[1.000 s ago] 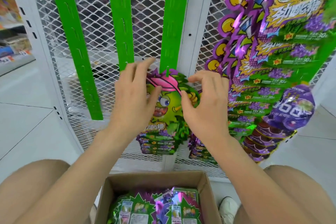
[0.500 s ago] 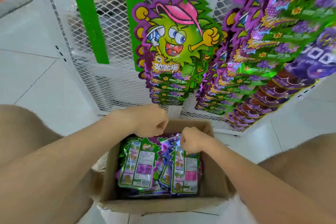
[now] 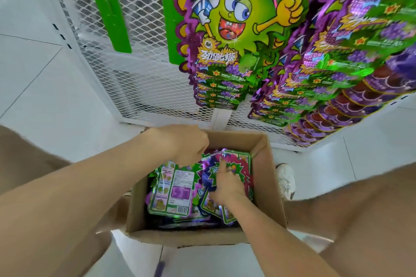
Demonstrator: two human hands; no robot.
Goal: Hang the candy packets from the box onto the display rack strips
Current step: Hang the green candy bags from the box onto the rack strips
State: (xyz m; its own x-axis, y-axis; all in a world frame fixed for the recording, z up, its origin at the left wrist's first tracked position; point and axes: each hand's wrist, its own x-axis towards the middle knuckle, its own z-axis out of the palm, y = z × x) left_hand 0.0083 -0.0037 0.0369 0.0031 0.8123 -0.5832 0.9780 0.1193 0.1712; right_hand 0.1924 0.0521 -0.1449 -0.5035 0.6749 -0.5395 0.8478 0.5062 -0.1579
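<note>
An open cardboard box (image 3: 269, 189) stands on the floor between my knees, holding several green and purple candy packets (image 3: 173, 189), mostly back side up. My left hand (image 3: 184, 144) hangs over the box's far edge with its fingers curled down onto the packets; whether it grips one is hidden. My right hand (image 3: 225, 184) is inside the box and pinches a purple-faced packet (image 3: 239, 165), thumb on top. Above, a hung stack of packets (image 3: 236, 29) with a green cartoon face covers one green display strip (image 3: 167, 29). Another green strip (image 3: 105, 7) is bare.
The strips hang on a white mesh rack panel (image 3: 135, 78). More hung packet stacks (image 3: 337, 63) and purple ones (image 3: 360, 101) crowd the right side. A white shoe (image 3: 286, 180) is beside the box on the white tiled floor.
Both hands left the hung packet and came down to the box. Since half a second ago my right hand has reached deeper in and taken a packet; my view has moved closer.
</note>
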